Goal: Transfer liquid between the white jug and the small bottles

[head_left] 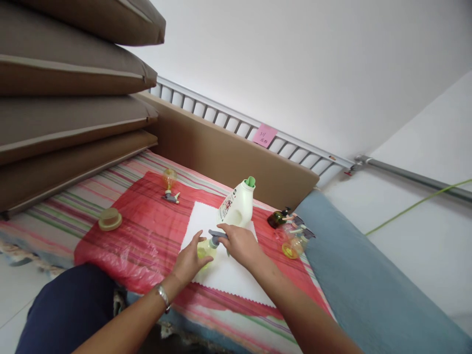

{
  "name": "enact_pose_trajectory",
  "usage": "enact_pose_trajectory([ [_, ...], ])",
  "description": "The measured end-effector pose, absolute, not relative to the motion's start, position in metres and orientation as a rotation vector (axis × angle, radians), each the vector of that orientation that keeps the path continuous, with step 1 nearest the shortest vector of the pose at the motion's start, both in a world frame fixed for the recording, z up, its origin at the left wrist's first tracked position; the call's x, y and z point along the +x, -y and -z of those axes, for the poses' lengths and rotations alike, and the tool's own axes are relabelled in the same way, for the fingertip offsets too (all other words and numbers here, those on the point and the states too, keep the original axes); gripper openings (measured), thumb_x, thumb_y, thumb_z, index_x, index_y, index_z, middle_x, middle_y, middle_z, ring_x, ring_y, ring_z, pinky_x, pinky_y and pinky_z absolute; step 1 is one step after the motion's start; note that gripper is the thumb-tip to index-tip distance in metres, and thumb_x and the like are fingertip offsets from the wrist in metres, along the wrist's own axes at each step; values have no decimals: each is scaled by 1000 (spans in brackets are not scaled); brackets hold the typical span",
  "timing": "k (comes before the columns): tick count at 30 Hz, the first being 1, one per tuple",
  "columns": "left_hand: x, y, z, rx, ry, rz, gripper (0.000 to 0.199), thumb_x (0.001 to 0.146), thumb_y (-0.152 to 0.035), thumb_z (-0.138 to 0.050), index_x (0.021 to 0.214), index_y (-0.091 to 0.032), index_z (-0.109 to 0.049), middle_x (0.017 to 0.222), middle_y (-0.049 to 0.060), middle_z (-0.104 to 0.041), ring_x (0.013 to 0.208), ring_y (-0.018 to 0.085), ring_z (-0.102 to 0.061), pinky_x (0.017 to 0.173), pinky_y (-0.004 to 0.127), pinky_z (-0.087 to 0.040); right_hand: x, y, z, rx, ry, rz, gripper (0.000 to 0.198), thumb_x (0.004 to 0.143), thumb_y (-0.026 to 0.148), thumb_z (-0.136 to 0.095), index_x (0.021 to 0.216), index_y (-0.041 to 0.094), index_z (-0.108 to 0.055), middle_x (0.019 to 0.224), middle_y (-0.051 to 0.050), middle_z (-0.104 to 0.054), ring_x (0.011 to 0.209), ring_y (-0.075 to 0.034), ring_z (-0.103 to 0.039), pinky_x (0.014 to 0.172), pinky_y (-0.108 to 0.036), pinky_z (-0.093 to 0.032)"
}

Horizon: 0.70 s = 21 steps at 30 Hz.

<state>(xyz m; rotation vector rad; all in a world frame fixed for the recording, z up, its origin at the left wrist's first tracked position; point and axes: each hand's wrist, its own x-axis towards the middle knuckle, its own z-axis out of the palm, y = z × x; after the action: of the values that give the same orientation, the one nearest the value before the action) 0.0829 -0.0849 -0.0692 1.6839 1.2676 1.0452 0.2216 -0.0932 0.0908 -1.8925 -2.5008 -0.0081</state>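
My left hand (191, 256) is wrapped round the yellow-green body of a small spray bottle (204, 250) above a white cloth (239, 275). The bottle's grey trigger head (215, 237) is gripped by my right hand (239, 243), with thumb and fingers closed on it. Right behind my hands stands a large pale jug (238, 204) with a green-rimmed mouth. Part of its lower body is hidden by my right hand. The spray bottle leans slightly, its head toward the upper right.
Several more spray bottles (291, 248) lie at the right edge of the red plastic sheet (129, 216). Another yellow spray bottle (169, 181) lies at the back left, near a pale round lid (110, 219). Stacked cushions (73, 78) rise at the left; a brown board (221, 152) stands behind.
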Motion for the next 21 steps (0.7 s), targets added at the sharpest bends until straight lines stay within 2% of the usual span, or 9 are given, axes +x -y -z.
enact_pose_trajectory([
  [4,83,86,70,1699,-1266,-1037,79,69,-31,-69,135,-26,-27,124,6,-57,107,25,-59,90,37,-44,218,88,-86,-2072,2321,-64,48,79,38,-53,124,22,-49,96,-9,-70,89,-26,-64,68,-31,-43],
  [7,83,86,71,1707,-1260,-1038,80,69,-30,-70,136,-27,-26,124,6,-58,107,24,-59,89,37,-44,215,86,-88,-2135,2237,-122,55,75,39,-55,126,20,-46,96,-11,-69,88,-27,-64,67,-31,-43],
  [18,83,81,72,1702,-1232,-1041,76,70,-29,-69,134,-24,-28,124,7,-59,107,25,-59,90,37,-43,214,78,-81,-2111,2107,-279,53,74,34,-56,123,16,-51,98,-15,-68,91,-29,-62,72,-36,-44],
  [21,82,79,74,1676,-1188,-1069,74,69,-30,-69,133,-25,-31,123,7,-59,105,25,-59,89,37,-44,221,78,-75,-1997,2130,-375,48,79,40,-52,121,18,-52,91,-9,-69,83,-23,-64,69,-32,-46],
])
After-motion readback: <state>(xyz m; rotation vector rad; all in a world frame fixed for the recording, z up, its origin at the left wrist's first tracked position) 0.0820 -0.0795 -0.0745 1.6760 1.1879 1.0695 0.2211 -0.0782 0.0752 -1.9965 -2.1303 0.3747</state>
